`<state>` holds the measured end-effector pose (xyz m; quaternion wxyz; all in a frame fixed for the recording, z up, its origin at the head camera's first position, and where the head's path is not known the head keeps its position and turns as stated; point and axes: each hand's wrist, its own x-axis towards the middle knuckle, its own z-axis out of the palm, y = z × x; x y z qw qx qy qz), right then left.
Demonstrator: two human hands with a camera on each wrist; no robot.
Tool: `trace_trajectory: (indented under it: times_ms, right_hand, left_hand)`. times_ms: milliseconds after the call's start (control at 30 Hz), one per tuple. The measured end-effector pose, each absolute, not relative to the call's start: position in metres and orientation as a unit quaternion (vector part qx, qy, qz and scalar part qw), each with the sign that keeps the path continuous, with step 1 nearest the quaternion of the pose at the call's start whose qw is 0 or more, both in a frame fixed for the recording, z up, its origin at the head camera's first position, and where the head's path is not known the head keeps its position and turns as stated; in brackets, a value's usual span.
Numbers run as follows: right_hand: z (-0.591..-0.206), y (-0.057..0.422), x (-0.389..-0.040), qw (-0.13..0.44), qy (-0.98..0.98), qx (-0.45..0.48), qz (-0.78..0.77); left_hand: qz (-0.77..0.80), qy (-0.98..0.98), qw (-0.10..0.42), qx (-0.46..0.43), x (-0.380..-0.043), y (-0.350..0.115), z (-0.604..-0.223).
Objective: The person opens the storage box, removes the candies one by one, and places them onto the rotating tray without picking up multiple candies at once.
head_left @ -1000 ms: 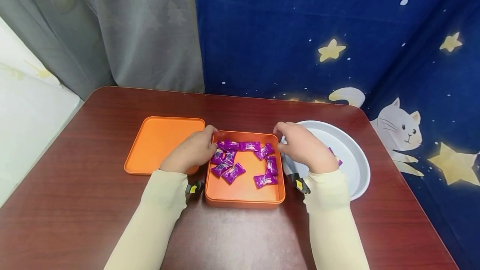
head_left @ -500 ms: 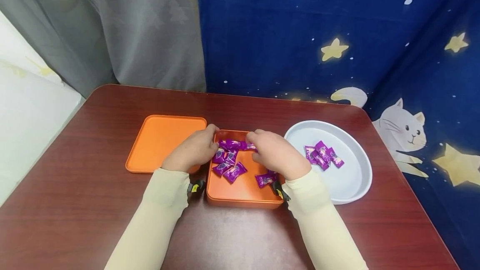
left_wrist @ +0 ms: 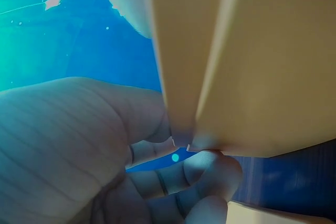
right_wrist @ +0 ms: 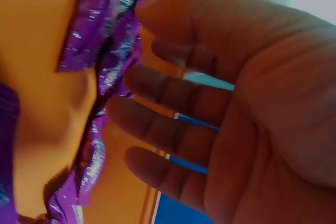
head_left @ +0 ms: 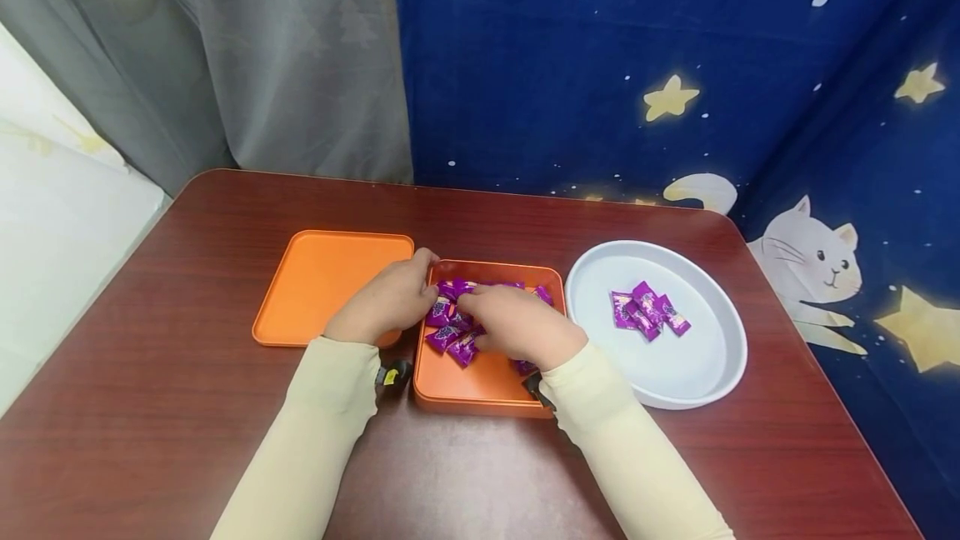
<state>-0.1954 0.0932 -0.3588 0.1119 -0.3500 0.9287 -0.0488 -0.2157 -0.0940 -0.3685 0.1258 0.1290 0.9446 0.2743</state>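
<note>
An orange square box with several purple-wrapped candies inside stands in front of me in the head view. At its left side my left hand grips the wall; the left wrist view has thumb and fingers on either side of the box's edge. My right hand reaches into the box over the candies, hiding some of them. Seen from the right wrist, its fingers are spread and fairly straight, with fingertips right at a row of candies and nothing held between them.
A round white tray with several purple candies lies right of the box. To the left rests a flat orange lid, partly behind my left hand. All stand on a dark red-brown table, with curtains behind.
My right hand has moved left from the box's right edge to over the candies at its left, uncovering the candies on the white tray. The left hand has stayed at the left wall.
</note>
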Motion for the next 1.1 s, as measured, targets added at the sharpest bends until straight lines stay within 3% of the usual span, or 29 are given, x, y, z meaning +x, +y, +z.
trace_trajectory:
  times_ms: [500,1100]
  right_hand:
    - [-0.371,0.093,-0.197,0.165,0.919,-0.351,-0.072]
    - [-0.370,0.095,-0.197,0.177,0.944,-0.276,-0.037]
  left_hand:
    - [0.284,0.942,0.139,0.117,-0.216,-0.093,-0.368]
    - [0.283,0.941,0.143,0.117,-0.216,-0.095,-0.368]
